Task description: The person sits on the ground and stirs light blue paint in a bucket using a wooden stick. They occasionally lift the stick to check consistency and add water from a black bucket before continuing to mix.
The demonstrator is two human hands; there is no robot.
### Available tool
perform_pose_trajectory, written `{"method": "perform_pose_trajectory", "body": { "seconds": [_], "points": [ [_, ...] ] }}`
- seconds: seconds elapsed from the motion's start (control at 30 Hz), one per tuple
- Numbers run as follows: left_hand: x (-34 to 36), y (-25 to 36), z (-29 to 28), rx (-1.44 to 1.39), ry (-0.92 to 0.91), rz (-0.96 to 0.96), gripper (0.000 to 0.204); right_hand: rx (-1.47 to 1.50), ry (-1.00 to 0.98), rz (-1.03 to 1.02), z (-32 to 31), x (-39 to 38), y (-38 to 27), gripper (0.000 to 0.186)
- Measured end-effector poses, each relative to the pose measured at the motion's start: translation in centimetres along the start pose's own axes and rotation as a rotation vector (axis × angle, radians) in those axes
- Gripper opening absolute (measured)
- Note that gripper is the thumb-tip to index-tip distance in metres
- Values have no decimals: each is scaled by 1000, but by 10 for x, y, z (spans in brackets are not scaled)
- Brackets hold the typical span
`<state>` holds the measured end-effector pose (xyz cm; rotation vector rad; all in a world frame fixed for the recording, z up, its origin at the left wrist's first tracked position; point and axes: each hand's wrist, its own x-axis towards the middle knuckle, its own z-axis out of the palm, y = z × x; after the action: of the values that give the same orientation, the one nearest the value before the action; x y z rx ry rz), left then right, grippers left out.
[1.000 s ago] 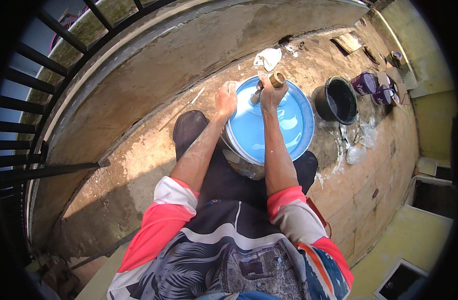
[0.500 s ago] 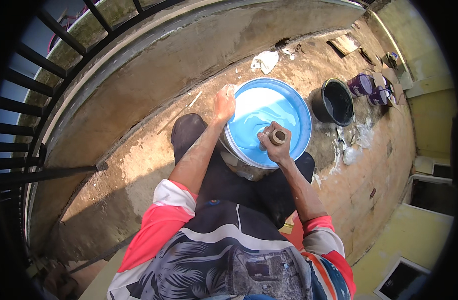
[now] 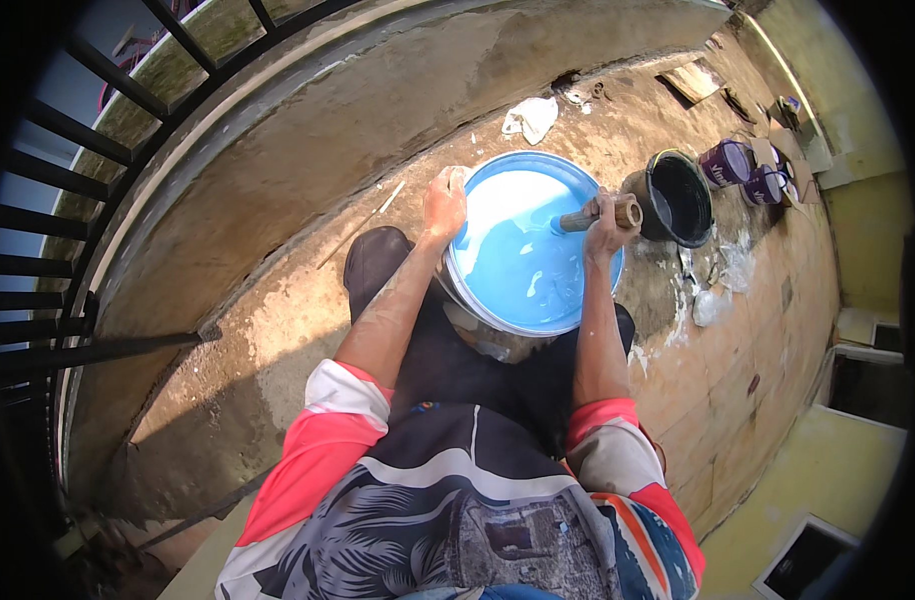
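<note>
A large white bucket (image 3: 475,312) of light blue paint (image 3: 513,265) stands between my knees. My left hand (image 3: 445,203) is closed on its left rim. In my right hand (image 3: 606,234), over the right side of the rim, is a thick wooden stick (image 3: 579,221) with a round, hollow-looking end. The stick leans strongly to the right, and its lower end, coated blue, is at the paint. How deep it goes is hidden by the paint.
A black bucket (image 3: 638,192) stands just right of the paint bucket, with purple tubs (image 3: 724,164) beyond it. Splashed white patches and a crumpled clear plastic bag (image 3: 709,308) lie nearby. A white cloth (image 3: 531,119) and a thin stick (image 3: 361,225) lie by the low wall (image 3: 308,130).
My right hand has moved right and up to the bucket's right rim. The stick has swung from nearly upright to a strong rightward lean. My left hand stays on the rim.
</note>
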<state>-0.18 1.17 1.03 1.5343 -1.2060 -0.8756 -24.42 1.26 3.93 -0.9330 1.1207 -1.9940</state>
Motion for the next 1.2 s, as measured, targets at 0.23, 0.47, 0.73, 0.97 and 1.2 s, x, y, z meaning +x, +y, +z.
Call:
{"method": "perform_pose_trajectory", "body": {
  "seconds": [0.23,0.47,0.73,0.97,1.2],
  "points": [
    [0,-3,-5,5,-26,-55,35,15,-349,287,-21,-37,-28,18],
    [2,-8,-2,24,-9,-27,35,-272,-78,4,-2,4,-14,18],
    [-2,1,-3,75,20,0,35,108,12,182,30,-16,7,20],
    [0,-4,-5,18,-11,-10,35,-91,-244,298,-2,-22,-26,18],
    [-2,1,-3,58,-8,-7,35,-109,66,-17,16,9,0,18]
  ]
}}
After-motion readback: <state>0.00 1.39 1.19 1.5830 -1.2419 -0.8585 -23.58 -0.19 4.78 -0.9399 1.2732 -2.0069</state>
